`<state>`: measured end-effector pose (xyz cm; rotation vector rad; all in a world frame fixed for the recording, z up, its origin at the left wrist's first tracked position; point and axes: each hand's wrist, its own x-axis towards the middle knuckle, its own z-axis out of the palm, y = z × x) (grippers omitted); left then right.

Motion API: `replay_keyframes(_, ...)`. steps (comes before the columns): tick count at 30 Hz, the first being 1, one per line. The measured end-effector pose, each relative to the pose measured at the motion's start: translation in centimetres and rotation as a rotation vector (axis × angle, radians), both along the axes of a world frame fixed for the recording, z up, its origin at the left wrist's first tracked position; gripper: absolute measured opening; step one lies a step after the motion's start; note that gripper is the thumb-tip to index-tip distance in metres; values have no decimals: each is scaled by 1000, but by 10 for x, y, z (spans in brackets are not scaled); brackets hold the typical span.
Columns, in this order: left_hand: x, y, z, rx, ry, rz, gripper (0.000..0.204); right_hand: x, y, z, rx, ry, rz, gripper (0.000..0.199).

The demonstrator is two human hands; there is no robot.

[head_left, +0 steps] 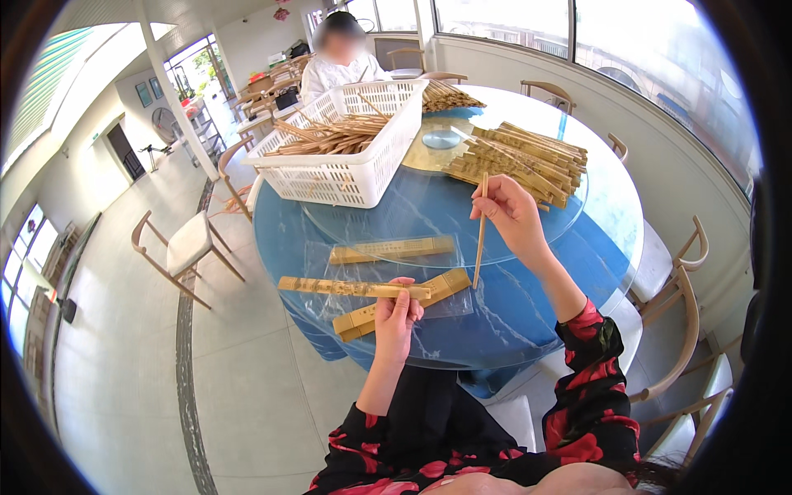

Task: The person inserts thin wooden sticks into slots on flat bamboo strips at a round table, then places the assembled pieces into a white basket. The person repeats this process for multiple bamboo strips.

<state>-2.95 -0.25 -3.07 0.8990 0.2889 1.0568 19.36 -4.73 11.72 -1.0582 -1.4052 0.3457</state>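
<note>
My left hand [398, 326], closed, grips a narrow gold printed paper sleeve [330, 285] that points left over the table's near edge. Between the thumb and fingers of my right hand [513, 213] are slim wooden chopsticks [480, 252], held nearly upright; whether one or two, I cannot tell. Beneath my left hand lies a bundle of flat gold sleeves [356, 323], slanting up to the right. Another gold bundle [392, 250] lies just beyond it, on a clear plastic bag [459, 308]. A large pile of gold sleeves [528, 157] rests beyond my right hand.
A white slotted basket [330, 183] holds many loose chopsticks [330, 136] at the table's far left. Another pile of sticks [450, 96] lies behind it. Across the round blue table [528, 322] sits a person in white [338, 74]. Wooden chairs [191, 246] stand around.
</note>
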Motion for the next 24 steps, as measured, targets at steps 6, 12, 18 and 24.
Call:
replay_keyframes(6, 1, -4, 2, 26, 44, 60, 23, -19, -2, -79, -57, -133, 182, 16)
replay_keyframes(12, -6, 19, 18, 247, 141, 200, 21, -12, -10, -57, 82, -654, -90, 39)
replay_keyframes(18, -7, 28, 21, 346, 151, 260, 23, 19, -11, -57, 76, -760, -280, 33)
replay_keyframes(24, -13, 24, 18, 288, 96, 347, 23, 16, -15, -57, 71, -750, -231, 33)
